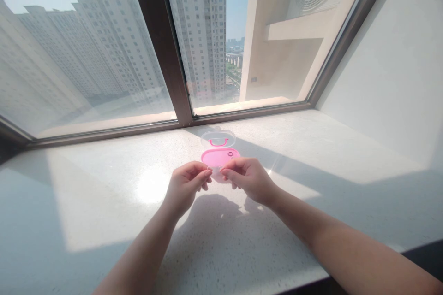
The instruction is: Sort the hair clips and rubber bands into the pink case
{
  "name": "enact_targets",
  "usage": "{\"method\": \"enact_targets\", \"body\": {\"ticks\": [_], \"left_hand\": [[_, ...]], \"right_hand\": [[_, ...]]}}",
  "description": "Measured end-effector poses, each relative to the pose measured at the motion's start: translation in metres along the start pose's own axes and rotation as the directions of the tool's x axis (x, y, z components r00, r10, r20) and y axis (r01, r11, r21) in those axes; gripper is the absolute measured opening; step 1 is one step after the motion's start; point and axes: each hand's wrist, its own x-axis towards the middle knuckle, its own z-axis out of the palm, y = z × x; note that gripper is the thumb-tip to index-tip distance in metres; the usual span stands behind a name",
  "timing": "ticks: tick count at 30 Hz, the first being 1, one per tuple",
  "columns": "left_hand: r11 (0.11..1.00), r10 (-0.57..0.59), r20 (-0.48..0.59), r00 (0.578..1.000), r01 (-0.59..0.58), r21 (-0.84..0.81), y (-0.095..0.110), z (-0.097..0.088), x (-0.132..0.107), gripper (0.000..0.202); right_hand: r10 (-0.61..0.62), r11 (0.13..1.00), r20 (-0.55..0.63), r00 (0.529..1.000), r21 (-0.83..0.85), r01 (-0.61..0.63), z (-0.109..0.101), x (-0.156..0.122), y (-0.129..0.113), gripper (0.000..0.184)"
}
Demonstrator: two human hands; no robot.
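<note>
My left hand (187,185) is closed in a pinch, thumb against index finger, just in front of a small pink oval tray (215,157). My right hand (249,176) pinches the same way a short gap to its right. Something tiny and pale shows at the fingertips of both hands, too small to name. On the pink tray lies a small dark ring (230,154). Behind it is a clear oval lid (206,138) with a pink curved handle (218,144). A translucent pinkish part (221,176) shows below the tray, partly covered by my fingers.
All of this rests on a pale speckled windowsill (104,212) with bright sun patches and shadows. A brown-framed window (183,115) rises behind it. A white wall (387,87) stands at the right. The sill's dark front edge (311,286) shows at the lower right.
</note>
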Motion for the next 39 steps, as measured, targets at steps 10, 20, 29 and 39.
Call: {"method": "enact_targets", "body": {"ticks": [10, 20, 29, 39], "left_hand": [[1.000, 0.001, 0.011, 1.000, -0.001, 0.001, -0.0006, -0.0007, 0.0001, 0.018], [1.000, -0.002, 0.014, 1.000, 0.002, 0.005, -0.0014, -0.0007, 0.0000, 0.018], [1.000, 0.013, 0.028, 1.000, -0.013, 0.007, -0.0057, -0.0027, 0.0008, 0.017], [0.968, 0.186, 0.094, 0.978, -0.199, 0.153, -0.0038, 0.0002, 0.0003, 0.011]], "right_hand": [[0.007, 1.000, 0.000, 1.000, 0.008, -0.007, 0.0003, -0.0001, -0.0016, 0.022], [0.004, 1.000, 0.005, 1.000, 0.015, -0.004, -0.0009, 0.0002, 0.0002, 0.018], [0.001, 1.000, 0.014, 1.000, 0.006, -0.001, -0.0003, 0.0009, 0.0023, 0.017], [0.040, 0.999, 0.123, 0.992, -0.040, -0.035, -0.0003, -0.0002, 0.0053, 0.018]]}}
